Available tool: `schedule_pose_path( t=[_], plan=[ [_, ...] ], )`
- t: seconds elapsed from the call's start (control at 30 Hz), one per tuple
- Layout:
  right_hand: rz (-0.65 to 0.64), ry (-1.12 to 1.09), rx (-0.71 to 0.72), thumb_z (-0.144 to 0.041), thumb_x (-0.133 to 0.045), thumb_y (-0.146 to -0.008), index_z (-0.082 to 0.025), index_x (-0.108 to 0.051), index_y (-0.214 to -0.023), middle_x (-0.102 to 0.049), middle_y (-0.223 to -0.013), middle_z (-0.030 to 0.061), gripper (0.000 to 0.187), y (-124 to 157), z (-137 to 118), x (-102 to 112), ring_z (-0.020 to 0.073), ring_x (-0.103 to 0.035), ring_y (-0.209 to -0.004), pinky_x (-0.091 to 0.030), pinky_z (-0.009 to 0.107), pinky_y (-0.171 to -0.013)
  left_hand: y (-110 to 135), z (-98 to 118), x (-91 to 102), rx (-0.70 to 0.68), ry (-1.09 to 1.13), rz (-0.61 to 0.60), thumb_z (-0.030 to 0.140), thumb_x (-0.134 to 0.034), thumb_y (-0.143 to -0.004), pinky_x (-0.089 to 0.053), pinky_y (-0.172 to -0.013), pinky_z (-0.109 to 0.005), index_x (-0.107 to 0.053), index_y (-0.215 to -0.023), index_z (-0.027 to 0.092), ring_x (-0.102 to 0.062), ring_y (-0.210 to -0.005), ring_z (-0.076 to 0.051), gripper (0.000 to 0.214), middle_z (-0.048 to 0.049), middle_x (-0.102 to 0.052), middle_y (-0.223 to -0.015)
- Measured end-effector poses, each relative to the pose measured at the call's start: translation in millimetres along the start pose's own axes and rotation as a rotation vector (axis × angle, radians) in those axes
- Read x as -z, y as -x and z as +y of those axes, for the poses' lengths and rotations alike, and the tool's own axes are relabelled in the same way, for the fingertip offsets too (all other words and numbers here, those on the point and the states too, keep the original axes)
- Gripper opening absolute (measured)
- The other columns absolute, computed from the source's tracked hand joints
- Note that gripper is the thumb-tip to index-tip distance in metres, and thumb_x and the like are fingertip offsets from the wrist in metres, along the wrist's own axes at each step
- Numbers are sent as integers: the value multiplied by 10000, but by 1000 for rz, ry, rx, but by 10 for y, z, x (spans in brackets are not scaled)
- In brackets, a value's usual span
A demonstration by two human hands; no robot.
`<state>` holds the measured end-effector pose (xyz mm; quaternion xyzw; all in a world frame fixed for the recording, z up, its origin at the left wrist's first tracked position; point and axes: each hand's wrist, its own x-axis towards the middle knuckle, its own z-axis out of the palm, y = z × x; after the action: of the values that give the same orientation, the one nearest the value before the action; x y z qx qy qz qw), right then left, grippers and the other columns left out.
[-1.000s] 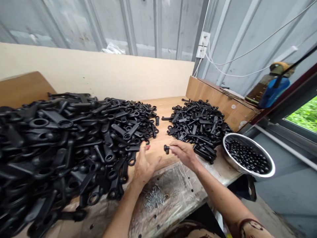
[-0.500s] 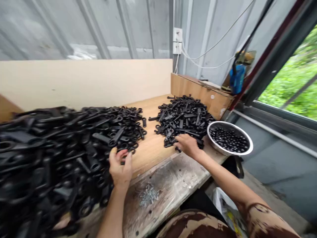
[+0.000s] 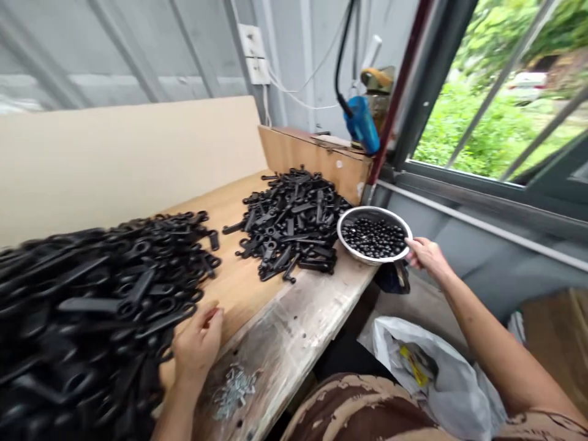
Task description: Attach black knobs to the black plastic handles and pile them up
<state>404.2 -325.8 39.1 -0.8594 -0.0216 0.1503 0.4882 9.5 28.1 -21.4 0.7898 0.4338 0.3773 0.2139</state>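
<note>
My right hand [image 3: 428, 257] grips the right rim of a metal bowl [image 3: 348, 244], thumb and fingers pinched over its edge. Inside the bowl lie many small shiny black balls [image 3: 374, 237]. My left hand [image 3: 197, 344] rests by the edge of a large heap of black plastic link-shaped parts [image 3: 101, 306], its fingers curled together. Whatever those fingers hold, if anything, is hidden. Between the heap and the bowl sits a smaller pile of similar black parts [image 3: 294, 220], some with ball ends.
A scatter of small silvery metal pieces [image 3: 234, 392] lies near the bench's front edge [image 3: 294, 361]. White plastic bag [image 3: 459, 392] stands below on the right. A blue tool [image 3: 362, 125] hangs by the window frame, near a wooden box side [image 3: 312, 150].
My right hand has left the smaller pile and taken hold of the bowl's rim. The view has turned to the right. My left hand's fingers have curled closer together.
</note>
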Motion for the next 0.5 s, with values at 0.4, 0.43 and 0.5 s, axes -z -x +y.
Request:
schedule_pose_path(
  t=[0.4,0.43,0.5],
  plan=[
    [-293,-497,-137,-113,-530,-596,-159,-444,-480,-510,-367,23,151,183,-16,-197,106,-455,-275,-390,189,-261,30,298,-21,91,-3,-252,502,-556,-562,-517,-641,-282,-659,-820,237,-623,-597,-183,383,-13,-699,-804],
    [-274,-527,-111,-107,-530,-580,-167,-424,-464,-485,-352,3,169,276,-5,-178,99,-440,-265,-387,187,-255,46,316,6,117,24,-252,510,-564,-554,-518,-660,-294,-657,-816,239,-631,-637,-198,389,-13,-698,-808],
    [-258,-575,-66,-111,-545,-557,-170,-417,-453,-459,-348,-18,176,481,-19,-158,97,-436,-268,-387,191,-249,89,391,48,198,101,-259,521,-587,-539,-515,-711,-319,-653,-817,233,-639,-743,-230,406,-20,-694,-817]
  ],
)
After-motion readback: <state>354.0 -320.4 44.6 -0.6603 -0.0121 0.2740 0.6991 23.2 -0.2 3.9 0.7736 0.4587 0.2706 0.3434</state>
